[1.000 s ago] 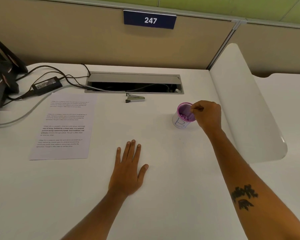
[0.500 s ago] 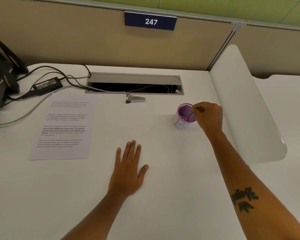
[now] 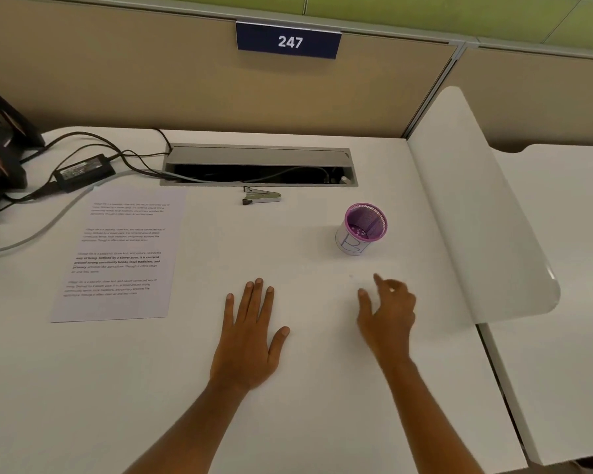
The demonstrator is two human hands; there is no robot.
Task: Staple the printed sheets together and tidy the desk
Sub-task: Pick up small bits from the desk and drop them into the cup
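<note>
Neither grip is closed on anything, left hand (image 3: 250,340) flat on the worktop (image 3: 151,388), right hand (image 3: 389,313) loosely curled; the stapler (image 3: 261,198), long axis crosswise, lies beyond, nearer the left.

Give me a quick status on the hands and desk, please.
Left hand flat on white desk; right hand open, empty. Printed sheets and small silver stapler untouched. Purple mesh cup upright. Nothing obstructing.
</note>
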